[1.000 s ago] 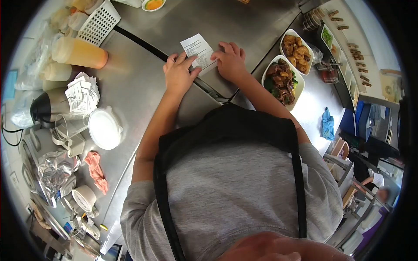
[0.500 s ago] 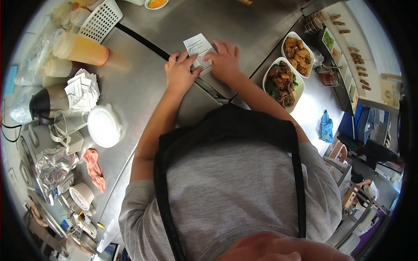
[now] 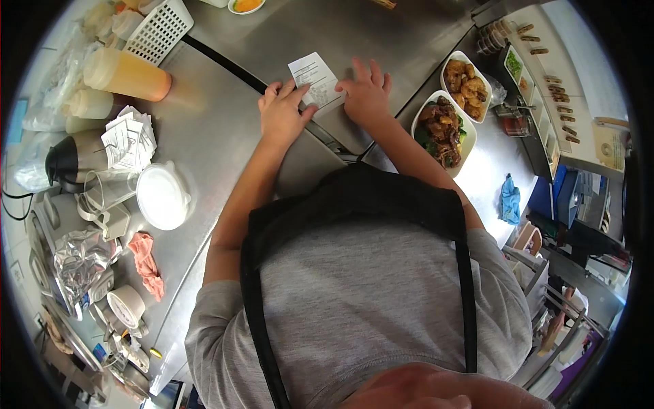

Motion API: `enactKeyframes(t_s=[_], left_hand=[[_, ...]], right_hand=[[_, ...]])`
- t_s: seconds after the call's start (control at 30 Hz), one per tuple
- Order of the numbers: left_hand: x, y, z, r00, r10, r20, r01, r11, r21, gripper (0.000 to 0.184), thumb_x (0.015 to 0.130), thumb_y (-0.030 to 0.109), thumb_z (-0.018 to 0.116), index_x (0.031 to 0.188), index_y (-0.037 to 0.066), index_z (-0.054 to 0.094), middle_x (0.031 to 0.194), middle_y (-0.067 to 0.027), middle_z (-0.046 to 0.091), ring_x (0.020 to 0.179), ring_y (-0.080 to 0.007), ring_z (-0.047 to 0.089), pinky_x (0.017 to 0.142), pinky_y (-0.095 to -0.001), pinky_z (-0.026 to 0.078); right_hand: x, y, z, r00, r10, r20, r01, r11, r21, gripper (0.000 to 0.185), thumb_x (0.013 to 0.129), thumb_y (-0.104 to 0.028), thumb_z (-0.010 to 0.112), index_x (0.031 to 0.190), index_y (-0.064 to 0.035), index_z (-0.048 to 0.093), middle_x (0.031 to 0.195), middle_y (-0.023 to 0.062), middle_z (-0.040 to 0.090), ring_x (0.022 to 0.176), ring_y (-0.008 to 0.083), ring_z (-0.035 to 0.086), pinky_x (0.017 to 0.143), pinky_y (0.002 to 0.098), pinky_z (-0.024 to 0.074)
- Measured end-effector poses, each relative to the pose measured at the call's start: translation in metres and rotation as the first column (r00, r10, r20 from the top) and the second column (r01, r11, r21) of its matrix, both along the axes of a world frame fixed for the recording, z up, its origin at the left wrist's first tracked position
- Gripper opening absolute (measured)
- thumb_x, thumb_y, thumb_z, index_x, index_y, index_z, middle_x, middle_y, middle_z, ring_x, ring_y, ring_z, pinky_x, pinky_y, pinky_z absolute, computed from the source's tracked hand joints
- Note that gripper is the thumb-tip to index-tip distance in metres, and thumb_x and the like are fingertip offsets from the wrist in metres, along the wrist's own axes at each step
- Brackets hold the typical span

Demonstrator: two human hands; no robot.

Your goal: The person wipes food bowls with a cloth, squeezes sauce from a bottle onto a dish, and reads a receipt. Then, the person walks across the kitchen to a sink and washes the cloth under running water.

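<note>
Printed slip [image 3: 315, 73] flat on metal table [image 3: 402, 37], left hand [image 3: 282, 109] spread over its left edge, covering some. Right hand [image 3: 368, 99] loosely splayed at the slip's right edge (contact unclear). Dish of dark meat [image 3: 440, 126] crowds the right forearm [image 3: 415, 159]; dish of browned pieces [image 3: 467, 87] beyond. Leftward: orange-filled jug [image 3: 128, 75], paper stack [image 3: 129, 141], white round lid [image 3: 161, 196], pink cloth [image 3: 146, 266].

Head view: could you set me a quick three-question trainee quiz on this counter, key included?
1. True or false: fingers of the left hand lie on the printed slip.
2. What colour is the cloth nearest the round white container?
A. Blue
B. Pink
C. Green
3. How many large white food dishes stand beside the right forearm?

Key: 1. True. 2. B. 3. Two.
</note>
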State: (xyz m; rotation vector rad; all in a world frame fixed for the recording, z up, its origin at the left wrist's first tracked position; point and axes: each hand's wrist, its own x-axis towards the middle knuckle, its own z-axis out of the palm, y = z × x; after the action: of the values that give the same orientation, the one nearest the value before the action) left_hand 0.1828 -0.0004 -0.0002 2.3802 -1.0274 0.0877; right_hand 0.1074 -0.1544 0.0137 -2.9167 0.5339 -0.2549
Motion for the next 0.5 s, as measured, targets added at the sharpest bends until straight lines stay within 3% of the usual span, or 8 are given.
enactKeyframes(t_s=[0.5], left_hand=[[-0.0003,0.0004,0.0033,1.000,-0.024,-0.012,0.024,0.999,0.038,0.047,0.059,0.030,0.065,0.102,0.012,0.055,0.113,-0.0029,0.046,0.104,-0.0276,0.035,0.086,-0.0377,0.028]], right_hand=[[-0.0046,-0.0022,-0.0060,1.000,0.006,0.031,-0.006,1.000,-0.004,0.021,0.069,-0.009,0.050,0.080,-0.0253,0.059,0.122,0.0089,0.035,0.117,0.0343,0.024,0.091,0.0537,0.0176]])
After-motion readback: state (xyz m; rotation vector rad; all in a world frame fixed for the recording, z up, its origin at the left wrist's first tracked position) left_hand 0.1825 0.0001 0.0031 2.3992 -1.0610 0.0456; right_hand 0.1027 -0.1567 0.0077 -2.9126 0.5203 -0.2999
